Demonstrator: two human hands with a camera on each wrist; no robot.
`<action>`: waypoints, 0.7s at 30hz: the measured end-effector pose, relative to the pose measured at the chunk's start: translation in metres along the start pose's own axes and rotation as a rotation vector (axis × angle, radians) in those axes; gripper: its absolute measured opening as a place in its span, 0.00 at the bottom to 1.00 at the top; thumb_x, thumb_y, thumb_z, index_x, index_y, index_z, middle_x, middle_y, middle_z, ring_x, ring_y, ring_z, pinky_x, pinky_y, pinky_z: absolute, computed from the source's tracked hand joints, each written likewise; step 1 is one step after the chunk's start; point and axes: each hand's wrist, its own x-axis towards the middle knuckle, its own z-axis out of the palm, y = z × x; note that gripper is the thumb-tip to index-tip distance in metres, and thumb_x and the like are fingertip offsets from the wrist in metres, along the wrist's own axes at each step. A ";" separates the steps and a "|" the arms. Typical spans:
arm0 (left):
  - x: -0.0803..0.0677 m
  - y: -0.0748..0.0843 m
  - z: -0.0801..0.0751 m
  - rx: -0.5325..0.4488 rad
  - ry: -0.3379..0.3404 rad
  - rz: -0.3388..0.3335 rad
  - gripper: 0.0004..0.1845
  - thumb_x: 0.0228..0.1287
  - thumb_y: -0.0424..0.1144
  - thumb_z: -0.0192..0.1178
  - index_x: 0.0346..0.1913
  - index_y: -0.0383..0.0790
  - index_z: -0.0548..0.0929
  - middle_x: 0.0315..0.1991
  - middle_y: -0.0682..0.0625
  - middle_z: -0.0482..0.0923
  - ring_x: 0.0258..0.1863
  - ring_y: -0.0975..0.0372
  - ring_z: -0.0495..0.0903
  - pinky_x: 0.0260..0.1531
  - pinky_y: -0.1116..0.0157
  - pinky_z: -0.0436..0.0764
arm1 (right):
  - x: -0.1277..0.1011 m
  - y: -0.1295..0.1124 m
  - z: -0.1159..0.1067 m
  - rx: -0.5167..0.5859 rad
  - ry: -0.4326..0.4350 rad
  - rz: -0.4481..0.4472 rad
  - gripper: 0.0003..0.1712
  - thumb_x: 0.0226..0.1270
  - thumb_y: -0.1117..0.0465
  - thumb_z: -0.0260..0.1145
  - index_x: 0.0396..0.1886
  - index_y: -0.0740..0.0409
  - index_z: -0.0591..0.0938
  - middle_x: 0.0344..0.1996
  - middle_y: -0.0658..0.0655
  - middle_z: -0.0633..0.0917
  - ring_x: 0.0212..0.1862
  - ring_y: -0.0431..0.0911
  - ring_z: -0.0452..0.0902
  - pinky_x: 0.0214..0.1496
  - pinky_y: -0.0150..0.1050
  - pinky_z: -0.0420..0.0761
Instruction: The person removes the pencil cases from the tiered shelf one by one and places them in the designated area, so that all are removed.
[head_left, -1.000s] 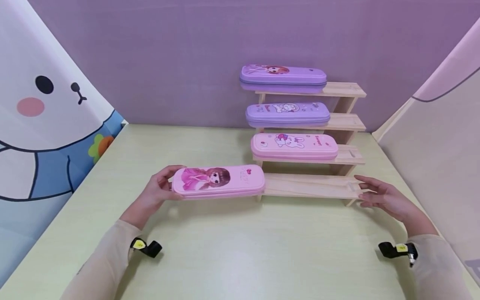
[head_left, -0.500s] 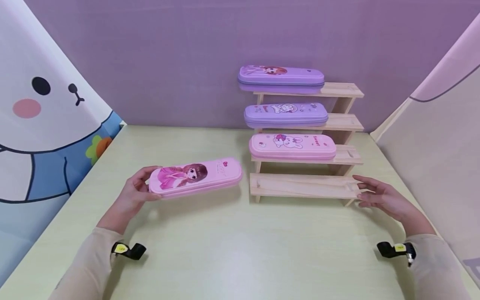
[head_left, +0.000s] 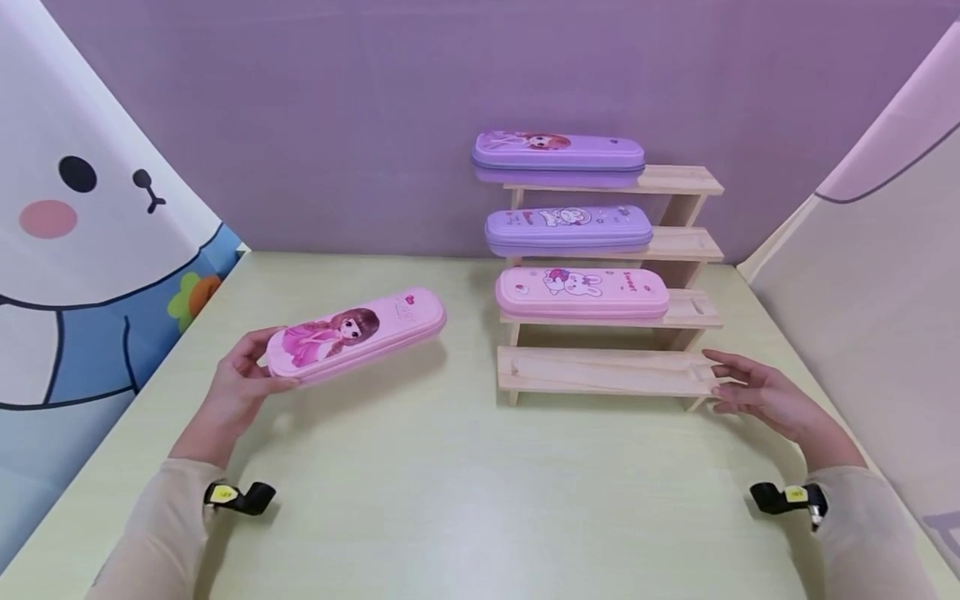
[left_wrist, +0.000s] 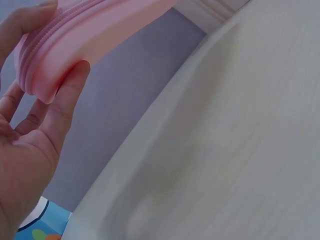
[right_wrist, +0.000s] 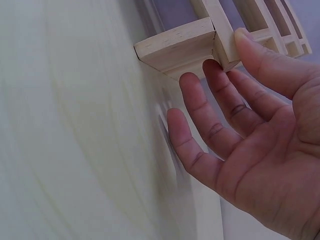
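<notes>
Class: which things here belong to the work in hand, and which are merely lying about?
In hand:
pink pencil case, held in left hand
wooden rack, touched by right hand

Lying about:
three pencil cases on rack
table

A pink pencil case (head_left: 357, 334) printed with a cartoon girl is held zipped shut above the table, its far end tilted toward two o'clock.

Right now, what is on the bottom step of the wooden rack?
Nothing lies on the bottom step; its recessed wood is bare. The right hand touches its right end. Beneath the step is hidden.
</notes>
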 end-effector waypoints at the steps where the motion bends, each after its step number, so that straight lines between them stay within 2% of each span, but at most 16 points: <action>1: 0.000 0.000 -0.001 -0.012 0.011 -0.003 0.32 0.50 0.14 0.57 0.59 0.39 0.68 0.52 0.51 0.68 0.43 0.63 0.76 0.39 0.68 0.80 | 0.000 0.000 0.000 0.016 -0.006 -0.004 0.32 0.64 0.80 0.47 0.66 0.54 0.64 0.45 0.53 0.75 0.43 0.42 0.77 0.44 0.41 0.81; 10: 0.000 -0.002 -0.012 -0.087 0.163 -0.039 0.31 0.51 0.16 0.58 0.59 0.41 0.70 0.51 0.52 0.67 0.39 0.64 0.78 0.39 0.69 0.80 | -0.001 0.000 0.002 0.053 -0.024 -0.018 0.32 0.65 0.80 0.46 0.66 0.52 0.65 0.50 0.49 0.75 0.43 0.43 0.78 0.44 0.39 0.80; 16: 0.003 0.000 -0.016 -0.074 0.262 -0.080 0.32 0.50 0.19 0.61 0.58 0.45 0.70 0.52 0.53 0.65 0.41 0.64 0.76 0.38 0.70 0.80 | -0.001 0.000 0.002 0.052 -0.020 -0.016 0.32 0.65 0.80 0.45 0.66 0.53 0.65 0.50 0.50 0.76 0.43 0.44 0.78 0.44 0.39 0.81; 21: 0.004 0.003 -0.018 -0.107 0.324 -0.068 0.34 0.49 0.18 0.62 0.59 0.44 0.69 0.52 0.53 0.65 0.43 0.64 0.76 0.38 0.69 0.80 | -0.001 0.000 0.002 0.050 -0.020 -0.019 0.32 0.65 0.80 0.45 0.66 0.53 0.64 0.49 0.51 0.76 0.43 0.44 0.78 0.44 0.39 0.81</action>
